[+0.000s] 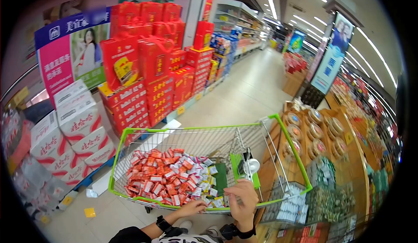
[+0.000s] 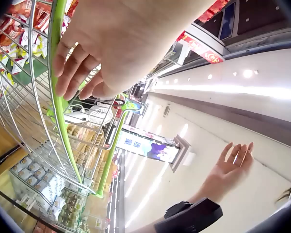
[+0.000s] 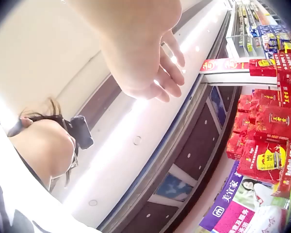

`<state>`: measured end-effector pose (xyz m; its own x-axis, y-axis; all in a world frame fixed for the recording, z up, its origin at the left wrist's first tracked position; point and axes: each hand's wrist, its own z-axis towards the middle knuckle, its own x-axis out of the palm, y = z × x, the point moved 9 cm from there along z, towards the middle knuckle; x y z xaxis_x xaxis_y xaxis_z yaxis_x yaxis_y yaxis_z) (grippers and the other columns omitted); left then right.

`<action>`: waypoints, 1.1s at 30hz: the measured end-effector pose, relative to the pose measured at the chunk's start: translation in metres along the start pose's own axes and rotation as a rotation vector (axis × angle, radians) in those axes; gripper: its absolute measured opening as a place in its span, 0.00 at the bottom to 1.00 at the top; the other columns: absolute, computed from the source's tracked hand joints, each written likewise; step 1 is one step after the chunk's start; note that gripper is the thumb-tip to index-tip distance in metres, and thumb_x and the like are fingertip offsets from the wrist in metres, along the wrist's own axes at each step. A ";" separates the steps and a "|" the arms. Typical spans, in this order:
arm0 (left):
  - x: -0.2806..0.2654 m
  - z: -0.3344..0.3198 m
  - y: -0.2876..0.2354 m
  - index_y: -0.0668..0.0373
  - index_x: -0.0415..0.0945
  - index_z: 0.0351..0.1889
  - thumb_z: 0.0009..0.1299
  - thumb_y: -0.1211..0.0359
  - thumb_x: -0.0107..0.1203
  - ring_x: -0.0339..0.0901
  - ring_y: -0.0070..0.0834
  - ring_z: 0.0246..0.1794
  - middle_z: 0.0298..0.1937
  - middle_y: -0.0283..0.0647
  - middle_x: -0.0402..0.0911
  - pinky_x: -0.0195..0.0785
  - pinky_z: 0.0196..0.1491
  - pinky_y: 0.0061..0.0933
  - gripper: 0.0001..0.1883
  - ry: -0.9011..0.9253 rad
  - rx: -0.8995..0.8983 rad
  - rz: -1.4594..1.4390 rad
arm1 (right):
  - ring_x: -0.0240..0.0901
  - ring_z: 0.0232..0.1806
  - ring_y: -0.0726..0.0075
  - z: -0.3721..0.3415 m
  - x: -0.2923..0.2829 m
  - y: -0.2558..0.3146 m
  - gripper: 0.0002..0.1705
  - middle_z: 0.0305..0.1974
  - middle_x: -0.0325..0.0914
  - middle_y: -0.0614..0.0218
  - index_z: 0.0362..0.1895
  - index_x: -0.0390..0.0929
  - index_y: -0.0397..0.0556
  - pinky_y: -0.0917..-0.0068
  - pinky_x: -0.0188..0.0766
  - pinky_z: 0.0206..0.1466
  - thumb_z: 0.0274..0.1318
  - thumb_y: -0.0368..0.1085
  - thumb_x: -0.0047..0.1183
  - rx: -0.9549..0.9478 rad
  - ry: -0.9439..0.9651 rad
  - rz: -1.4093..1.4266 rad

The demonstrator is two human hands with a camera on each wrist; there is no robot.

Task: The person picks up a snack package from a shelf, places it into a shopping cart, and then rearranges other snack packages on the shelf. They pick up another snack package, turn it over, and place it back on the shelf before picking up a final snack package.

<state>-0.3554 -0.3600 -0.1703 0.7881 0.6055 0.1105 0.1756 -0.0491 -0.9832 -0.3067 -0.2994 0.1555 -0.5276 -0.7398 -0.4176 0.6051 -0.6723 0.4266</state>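
A wire shopping cart with a green rim [image 1: 204, 126] stands before me, partly filled with small wrapped packets [image 1: 163, 175] in red, orange, white and yellow. At the near rim is my left hand [image 1: 193, 207], its fingers loosely bent. In the left wrist view, the fingers of that left hand [image 2: 99, 53] overlap the green rim [image 2: 58, 109]. Raised above the near right part of the cart is my right hand [image 1: 242, 198], holding nothing, fingers relaxed. The right wrist view shows this right hand [image 3: 145, 63] against the ceiling. A white round fan-like object [image 1: 251, 166] sits by a green panel in the cart.
On the left, white cartons [image 1: 80, 121] and red gift boxes [image 1: 159, 77] are stacked beside a shop sign [image 1: 74, 47]. Wooden shelving [image 1: 322, 142] with round containers and clear bins flanks the cart's right side. A tiled aisle [image 1: 244, 77] runs ahead between the displays.
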 end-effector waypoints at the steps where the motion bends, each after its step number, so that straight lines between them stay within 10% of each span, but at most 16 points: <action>1: 0.004 0.000 -0.004 0.64 0.68 0.40 0.65 0.67 0.42 0.72 0.20 0.27 0.29 0.37 0.73 0.65 0.31 0.21 0.11 0.032 -0.006 0.007 | 0.69 0.25 0.67 -0.002 -0.003 -0.001 0.10 0.19 0.73 0.69 0.26 0.76 0.48 0.65 0.65 0.40 0.34 0.23 0.49 0.011 -0.006 -0.003; 33: 0.282 0.017 -0.013 0.63 0.68 0.40 0.66 0.70 0.41 0.70 0.21 0.32 0.31 0.36 0.73 0.65 0.37 0.21 0.09 0.711 -0.077 0.215 | 0.67 0.25 0.65 -0.182 -0.272 0.072 0.10 0.19 0.71 0.70 0.27 0.76 0.47 0.68 0.64 0.40 0.35 0.22 0.49 0.357 -0.464 -0.592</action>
<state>-0.1457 -0.1749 -0.1289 0.9966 -0.0823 0.0101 -0.0049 -0.1798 -0.9837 -0.0115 -0.1420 0.1540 -0.9385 -0.1450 -0.3135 -0.0342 -0.8642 0.5020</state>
